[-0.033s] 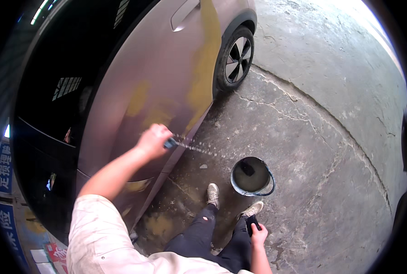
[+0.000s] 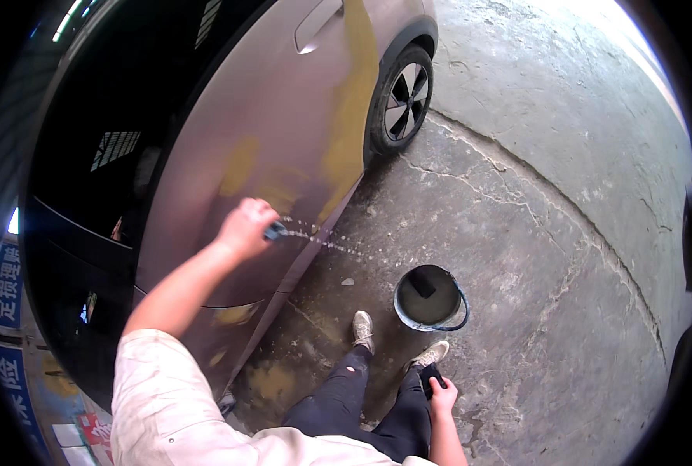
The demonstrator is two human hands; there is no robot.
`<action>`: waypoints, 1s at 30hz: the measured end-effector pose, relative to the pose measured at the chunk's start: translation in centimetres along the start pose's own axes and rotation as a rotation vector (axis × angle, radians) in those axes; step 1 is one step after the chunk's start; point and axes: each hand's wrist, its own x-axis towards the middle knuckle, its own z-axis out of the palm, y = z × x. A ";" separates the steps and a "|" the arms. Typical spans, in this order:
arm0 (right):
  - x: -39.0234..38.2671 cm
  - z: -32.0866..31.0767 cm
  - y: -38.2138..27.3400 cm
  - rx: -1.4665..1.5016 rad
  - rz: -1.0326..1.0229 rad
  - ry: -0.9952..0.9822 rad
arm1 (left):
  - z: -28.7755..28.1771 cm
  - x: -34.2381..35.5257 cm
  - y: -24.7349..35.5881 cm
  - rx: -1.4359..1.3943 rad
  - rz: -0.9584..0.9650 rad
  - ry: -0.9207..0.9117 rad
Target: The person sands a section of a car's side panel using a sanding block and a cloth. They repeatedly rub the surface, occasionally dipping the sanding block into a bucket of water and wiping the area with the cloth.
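Observation:
My left hand (image 2: 245, 227) is closed around a small, wet blue-grey wad (image 2: 274, 231), perhaps a sponge or cloth, close by the car door (image 2: 206, 194). Drops of water fly from it to the right. Patches of yellow-brown filler (image 2: 351, 116) mark the pinkish door, some just beyond this hand. My right hand (image 2: 443, 396) hangs low beside my right leg, closed on a black block (image 2: 430, 379), whose exact kind I cannot make out. In front of my shoes stands a bucket (image 2: 399, 309) of murky water, with a dark rectangular block (image 2: 421, 282) in it.
The car's wheel (image 2: 406, 101) is at the far end of the door. Cracked concrete floor (image 2: 517, 233) spreads to the right, wet and stained near my shoes (image 2: 363, 330). Blue signs (image 2: 5, 283) show at the far left.
My left hand has moved a little left and away from me with the wet wad, and the flung drops have shifted with it. My right hand stays nearly in place.

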 end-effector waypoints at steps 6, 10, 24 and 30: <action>-0.5 -0.1 -0.2 0.113 0.106 -0.054 | -14.5 -4.3 -14.0 0.385 -0.027 0.303; -1.9 1.5 2.4 0.165 0.136 0.074 | -14.5 -2.6 -20.3 0.444 0.100 0.344; -1.6 33.3 -14.9 0.776 -0.148 -0.275 | -12.0 2.1 -24.4 0.346 0.423 0.565; -8.9 52.6 -33.4 0.337 -1.026 -0.190 | -11.4 5.7 -24.1 0.386 0.399 0.665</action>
